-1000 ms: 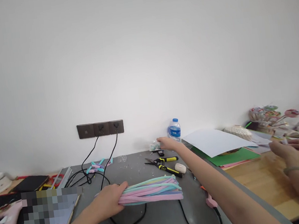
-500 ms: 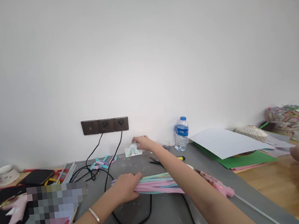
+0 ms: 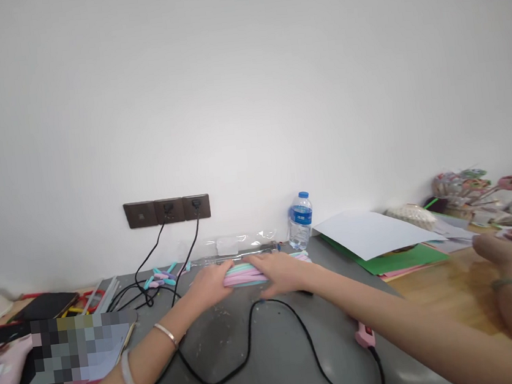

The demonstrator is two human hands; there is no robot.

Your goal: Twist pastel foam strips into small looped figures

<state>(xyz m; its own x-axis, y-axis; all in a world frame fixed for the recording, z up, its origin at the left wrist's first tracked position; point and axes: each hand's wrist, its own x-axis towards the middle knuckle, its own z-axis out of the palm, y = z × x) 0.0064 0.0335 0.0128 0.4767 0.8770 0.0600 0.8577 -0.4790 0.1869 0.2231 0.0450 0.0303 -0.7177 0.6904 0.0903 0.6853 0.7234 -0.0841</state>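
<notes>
Strips (image 3: pixel 243 274) stretch over the surface (image 3: pixel 278 349), left hand (image 3: pixel 211 284) with fingers clamped on one end, right hand (image 3: pixel 283 272) across them, thumb and fingers apart

Between seven and eight o'clock, the sleeveless left forearm (image 3: pixel 152 360) wears two bangles: a slim, shiny, metallic-looking band (image 3: pixel 167 334) near the wrist and a thicker, rounded, milky-white ring (image 3: pixel 132 382) nearer the elbow. The right forearm (image 3: pixel 391 319), between four and five o'clock, is bare.

Hands (image 3: pixel 211 283) (image 3: pixel 283 271) palms-down, close together
</notes>
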